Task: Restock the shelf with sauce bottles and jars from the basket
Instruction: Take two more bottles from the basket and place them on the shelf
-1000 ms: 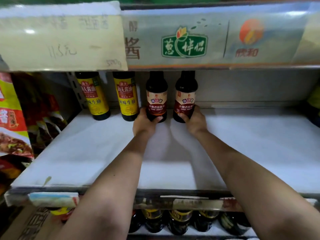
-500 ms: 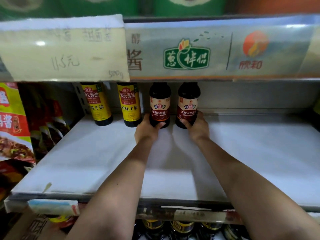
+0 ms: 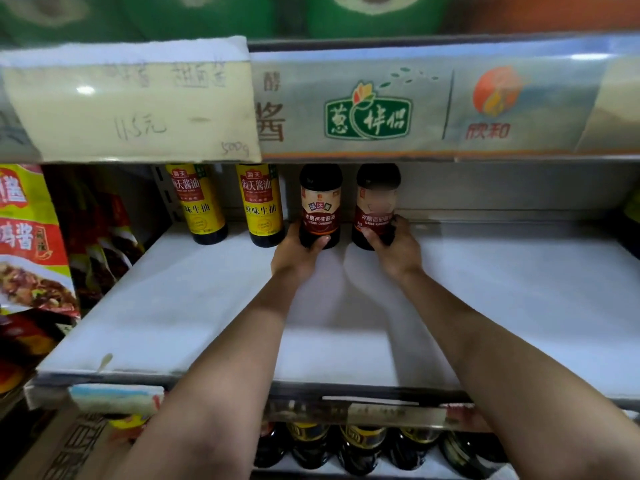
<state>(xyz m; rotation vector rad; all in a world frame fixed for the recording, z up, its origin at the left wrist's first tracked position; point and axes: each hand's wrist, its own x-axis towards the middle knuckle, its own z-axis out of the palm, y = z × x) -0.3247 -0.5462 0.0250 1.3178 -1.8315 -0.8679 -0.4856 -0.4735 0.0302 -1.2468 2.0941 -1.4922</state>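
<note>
Two dark sauce bottles with red-and-cream labels stand upright at the back of the white shelf (image 3: 180, 306). My left hand (image 3: 298, 252) grips the base of the left dark bottle (image 3: 320, 202). My right hand (image 3: 393, 247) grips the base of the right dark bottle (image 3: 375, 202). To their left stand two bottles with yellow labels (image 3: 199, 206) (image 3: 261, 206), untouched. The bottle tops are hidden behind the edge of the shelf above. The basket is out of view.
Sauce pouches (image 3: 31, 244) hang at the left end of the shelf. A branded price strip (image 3: 367, 112) fronts the shelf above. Several dark bottles (image 3: 360, 445) stand on the shelf below. White shelf surface stretches to the right of my hands.
The view has tilted up a little. Both hands stay on the two dark bottles at the back, which sit about where they were.
</note>
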